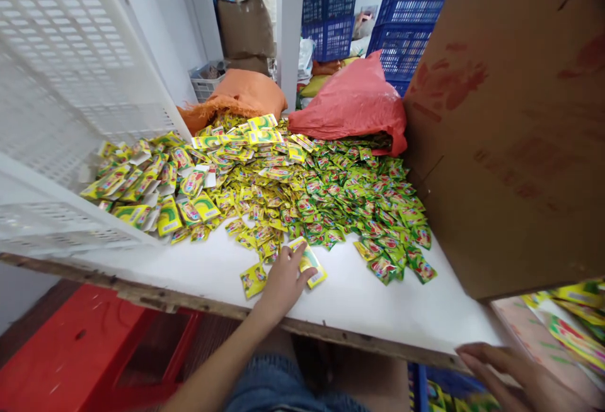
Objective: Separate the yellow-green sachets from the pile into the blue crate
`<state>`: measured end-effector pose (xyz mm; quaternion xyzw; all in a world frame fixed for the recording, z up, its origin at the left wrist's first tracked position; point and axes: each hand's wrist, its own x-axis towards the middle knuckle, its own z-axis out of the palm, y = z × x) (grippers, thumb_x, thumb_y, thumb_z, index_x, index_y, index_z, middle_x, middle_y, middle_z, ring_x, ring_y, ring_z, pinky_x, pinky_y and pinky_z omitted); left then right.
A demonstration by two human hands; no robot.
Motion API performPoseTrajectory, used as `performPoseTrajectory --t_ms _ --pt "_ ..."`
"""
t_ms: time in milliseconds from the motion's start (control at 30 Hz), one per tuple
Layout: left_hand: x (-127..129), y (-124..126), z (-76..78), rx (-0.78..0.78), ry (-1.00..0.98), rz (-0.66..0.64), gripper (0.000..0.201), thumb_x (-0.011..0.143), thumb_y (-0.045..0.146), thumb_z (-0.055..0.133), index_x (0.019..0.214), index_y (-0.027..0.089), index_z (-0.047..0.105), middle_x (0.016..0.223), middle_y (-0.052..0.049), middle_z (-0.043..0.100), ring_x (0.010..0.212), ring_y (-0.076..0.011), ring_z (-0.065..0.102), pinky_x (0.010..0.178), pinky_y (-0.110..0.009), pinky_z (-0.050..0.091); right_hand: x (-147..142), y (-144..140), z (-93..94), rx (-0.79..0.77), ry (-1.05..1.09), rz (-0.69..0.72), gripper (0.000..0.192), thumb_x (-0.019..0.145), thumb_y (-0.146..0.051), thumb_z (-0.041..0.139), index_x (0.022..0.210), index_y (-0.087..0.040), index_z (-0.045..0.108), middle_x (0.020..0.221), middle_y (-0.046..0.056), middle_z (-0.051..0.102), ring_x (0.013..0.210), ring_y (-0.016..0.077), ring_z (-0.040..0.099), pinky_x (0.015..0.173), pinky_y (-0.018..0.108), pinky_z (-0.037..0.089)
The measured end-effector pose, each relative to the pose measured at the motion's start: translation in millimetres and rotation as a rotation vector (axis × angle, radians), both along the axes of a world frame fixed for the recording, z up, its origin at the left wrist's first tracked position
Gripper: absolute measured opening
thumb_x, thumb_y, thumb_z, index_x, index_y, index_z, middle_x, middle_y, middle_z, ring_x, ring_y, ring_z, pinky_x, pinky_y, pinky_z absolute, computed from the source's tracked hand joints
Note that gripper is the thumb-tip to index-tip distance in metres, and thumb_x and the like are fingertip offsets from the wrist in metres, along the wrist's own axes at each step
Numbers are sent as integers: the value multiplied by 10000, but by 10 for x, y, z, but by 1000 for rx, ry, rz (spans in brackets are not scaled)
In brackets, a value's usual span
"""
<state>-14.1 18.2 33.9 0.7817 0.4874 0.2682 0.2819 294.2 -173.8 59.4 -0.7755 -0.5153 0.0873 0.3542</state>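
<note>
A big heap of small yellow and green sachets (302, 191) covers the white table (359, 305). My left hand (282, 283) lies flat at the heap's near edge, its fingers resting on a yellow sachet (309, 264); another loose sachet (253, 280) lies just left of it. My right hand (515, 377) is at the table's near right corner, fingers apart, touching the table edge below a large cardboard box (510, 128). It holds nothing.
A white plastic crate (61, 97) lies tipped at the left, sachets spilling from it. Orange (236, 97) and red (354, 103) sacks sit behind the heap. Blue crates (406, 15) are stacked at the back. A red stool (80, 349) stands below left.
</note>
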Motion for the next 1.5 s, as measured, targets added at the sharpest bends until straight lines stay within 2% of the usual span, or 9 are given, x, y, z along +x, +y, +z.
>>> performPoseTrajectory --t_ms 100,267,400,500,600,800,1000,1200,1500 --pt "227 44 -30 43 215 63 550 734 533 549 1183 217 510 1169 -141 465 1047 -322 454 882 -431 351 -203 113 -87 -154 52 226 277 651 -519 620 809 -307 702 837 76 701 754 258 644 670 363 507" --pt "361 -20 -76 80 337 61 433 718 349 594 1111 195 496 1238 -150 427 1074 -334 435 887 -438 323 -852 827 -229 -131 150 375 262 807 -417 487 900 -234 650 878 52 685 784 210 628 709 321 496" --pt "347 -82 -94 100 328 -14 393 718 347 573 1064 182 488 1304 -162 382 1102 -337 426 895 -438 315 -983 1534 -359 -169 8 151 250 816 -374 460 821 -205 644 877 65 672 753 208 620 699 317 465" --pt "431 -103 -107 94 307 43 476 704 435 577 1071 154 465 1286 -195 394 1127 -365 399 906 -473 296 -1039 2013 -436 -158 -60 -16 291 812 -363 463 933 -146 614 956 153 648 887 276 594 758 374 422" --pt "501 -98 -100 66 264 85 386 694 289 585 1032 152 457 1141 -167 497 1077 -339 439 891 -466 312 -1099 2294 -494 -148 -92 -114 399 755 -327 546 1071 -83 540 1004 208 624 968 315 563 787 385 393" --pt "81 9 -13 -105 -346 113 342 694 179 524 1006 207 387 1046 -73 535 986 -213 520 860 -363 397 -973 2226 -626 -181 -38 -104 375 768 -253 504 1117 -118 519 807 100 681 796 251 626 699 314 412" --pt "-535 111 62 -590 -943 351 317 677 267 496 960 246 355 780 31 605 628 -156 600 572 -282 467 -1083 2281 -709 -144 -1 -128 483 704 -387 598 1092 -108 526 1044 196 615 1007 328 540 835 390 356" --pt "-610 64 -6 -652 -836 412 340 634 238 550 932 225 387 752 21 642 578 -146 605 552 -254 458 -1134 2329 -707 -65 159 -115 440 712 -345 556 1090 -123 524 894 129 650 821 268 596 744 360 408" --pt "-178 -78 -126 -694 -827 267 357 681 264 574 972 213 373 804 -20 664 691 -166 627 660 -284 474 -1149 1609 -493 136 592 179 430 690 -431 614 1024 -170 538 887 63 626 762 197 564 653 285 436"
